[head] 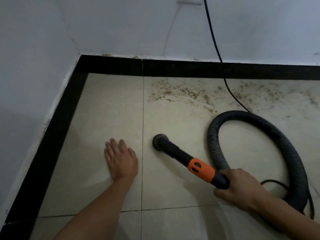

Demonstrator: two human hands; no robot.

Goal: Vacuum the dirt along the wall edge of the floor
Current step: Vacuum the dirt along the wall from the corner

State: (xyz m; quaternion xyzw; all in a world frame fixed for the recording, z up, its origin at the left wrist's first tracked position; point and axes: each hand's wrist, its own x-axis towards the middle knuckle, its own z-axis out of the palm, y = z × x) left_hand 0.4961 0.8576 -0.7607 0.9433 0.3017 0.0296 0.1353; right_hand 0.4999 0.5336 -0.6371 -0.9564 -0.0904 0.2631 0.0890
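Brown dirt [181,92] lies scattered on the beige floor tiles [107,110], just inside the black border strip [190,69] at the foot of the far wall [103,28]. It spreads rightward from the tile joint, with a thinner patch further right. The vacuum nozzle [158,141] rests mouth-down on the tile, well short of the dirt and just right of the joint. Its black tube carries 1 orange collar [201,168]. The right hand [237,186] grips the tube directly behind that collar, fingers curled round it. The ribbed hose [284,148] runs from this hand in 1 large loop across the floor to the right. The left hand [121,158] lies flat on the tile left of the joint, palm down, fingers straight and close together. A black power cord [216,47] descends the wall, crosses the border and the dirt, and passes behind the hose loop.
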